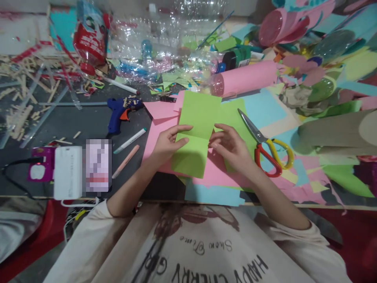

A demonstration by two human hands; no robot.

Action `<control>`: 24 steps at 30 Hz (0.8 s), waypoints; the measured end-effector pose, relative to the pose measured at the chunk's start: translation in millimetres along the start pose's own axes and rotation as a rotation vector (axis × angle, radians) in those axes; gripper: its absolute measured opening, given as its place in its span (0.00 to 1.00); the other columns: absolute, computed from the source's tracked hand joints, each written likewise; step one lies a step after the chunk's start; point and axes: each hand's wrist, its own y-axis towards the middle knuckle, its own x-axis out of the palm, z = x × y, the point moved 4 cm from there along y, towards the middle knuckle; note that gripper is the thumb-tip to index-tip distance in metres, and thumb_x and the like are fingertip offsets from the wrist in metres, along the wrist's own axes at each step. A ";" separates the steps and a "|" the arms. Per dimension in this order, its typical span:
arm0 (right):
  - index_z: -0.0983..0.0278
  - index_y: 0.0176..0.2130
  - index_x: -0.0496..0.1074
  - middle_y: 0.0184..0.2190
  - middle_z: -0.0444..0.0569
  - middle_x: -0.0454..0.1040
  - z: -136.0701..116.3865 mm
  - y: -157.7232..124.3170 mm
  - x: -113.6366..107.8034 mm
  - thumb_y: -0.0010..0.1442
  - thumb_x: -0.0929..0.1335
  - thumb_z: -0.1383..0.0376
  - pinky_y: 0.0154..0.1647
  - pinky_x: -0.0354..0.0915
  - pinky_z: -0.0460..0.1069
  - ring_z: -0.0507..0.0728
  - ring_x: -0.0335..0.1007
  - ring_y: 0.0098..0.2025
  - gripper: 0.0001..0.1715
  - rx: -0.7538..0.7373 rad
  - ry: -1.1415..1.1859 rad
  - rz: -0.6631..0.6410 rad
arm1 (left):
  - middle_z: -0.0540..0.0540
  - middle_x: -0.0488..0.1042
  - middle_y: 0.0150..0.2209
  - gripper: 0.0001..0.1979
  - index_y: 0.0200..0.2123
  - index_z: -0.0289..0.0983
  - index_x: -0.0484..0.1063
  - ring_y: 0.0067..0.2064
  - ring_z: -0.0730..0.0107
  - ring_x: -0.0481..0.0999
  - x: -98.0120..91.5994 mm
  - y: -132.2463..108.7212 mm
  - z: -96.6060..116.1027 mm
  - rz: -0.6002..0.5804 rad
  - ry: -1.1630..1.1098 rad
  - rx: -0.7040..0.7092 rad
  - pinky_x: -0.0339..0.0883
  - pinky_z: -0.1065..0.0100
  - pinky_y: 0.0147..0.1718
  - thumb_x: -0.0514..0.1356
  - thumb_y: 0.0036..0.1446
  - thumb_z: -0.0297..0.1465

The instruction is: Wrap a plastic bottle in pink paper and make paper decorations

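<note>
A light green sheet of paper point(196, 118) with a crease across its middle is in front of me, its lower part lifted over pink paper point(218, 173). My left hand point(171, 143) grips its left edge near the crease, index finger and thumb lying on top. My right hand point(229, 145) is at the right edge, fingers loosely curled and thumb apart from the index finger; whether a fingertip touches the paper I cannot tell. Scissors point(260, 139) with red and yellow handles lie right of this hand, blades partly on another green sheet point(235, 112).
Left lie a blue glue gun point(116, 114), two markers point(129, 140), a phone point(98, 167) and a white power bank point(68, 173). Wood sticks point(26, 90) and plastic bottles point(91, 39) fill the back left. A pink-wrapped bottle point(247, 78), a grey-beige cylinder point(332, 131) and paper scraps crowd the right.
</note>
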 end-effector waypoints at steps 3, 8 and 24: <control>0.57 0.45 0.73 0.44 0.52 0.79 -12.0 -20.7 -38.4 0.62 0.67 0.55 0.34 0.71 0.52 0.58 0.77 0.36 0.13 -0.013 -0.488 0.096 | 0.44 0.80 0.43 0.18 0.47 0.37 0.77 0.39 0.67 0.76 -5.4 -2.5 -5.0 0.085 0.128 0.047 0.70 0.68 0.35 0.64 0.51 0.32; 0.64 0.47 0.75 0.43 0.62 0.79 -6.0 -61.2 -107.7 0.65 0.62 0.58 0.40 0.72 0.60 0.70 0.77 0.43 0.19 0.092 -1.268 0.150 | 0.46 0.78 0.41 0.17 0.47 0.39 0.76 0.36 0.68 0.74 -10.5 0.0 -8.2 0.178 0.204 0.152 0.67 0.69 0.32 0.64 0.52 0.31; 0.65 0.58 0.64 0.42 0.63 0.74 14.2 -40.0 -120.7 0.55 0.63 0.61 0.32 0.66 0.56 0.69 0.73 0.35 0.31 0.372 -1.288 -0.083 | 0.45 0.76 0.48 0.22 0.51 0.40 0.73 0.22 0.82 0.56 -4.8 -1.2 -6.4 0.019 0.141 0.122 0.52 0.75 0.19 0.62 0.51 0.32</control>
